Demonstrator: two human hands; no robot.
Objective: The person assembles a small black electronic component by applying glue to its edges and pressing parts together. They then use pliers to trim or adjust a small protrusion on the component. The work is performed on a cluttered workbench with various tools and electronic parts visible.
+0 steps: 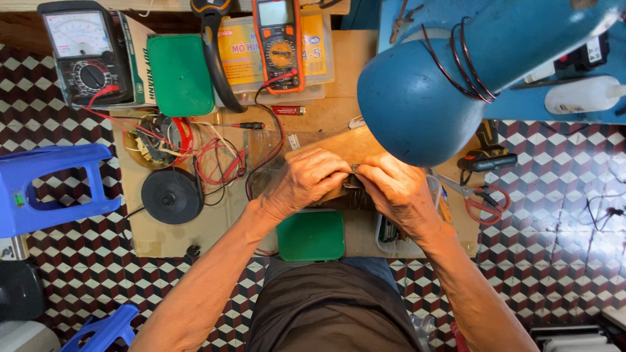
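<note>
- The left hand (306,179) and the right hand (394,189) meet over the middle of the low workbench (195,228), fingertips together.
- Both hands pinch one small dark part (355,171) between their fingertips; what kind of part it is cannot be told.
- The part sits just above a wooden block (326,145), under the blue lamp shade (417,98).
- A green tray (311,236) lies near the body, just below the left wrist.
- Scissors with red handles (482,199) lie to the right of the right hand.
- Far left stands an analogue meter (81,52); an orange meter (279,42) stands far, in the middle.
- A black round disc (173,195) lies left of the hands, beside tangled red wires (215,163).
</note>
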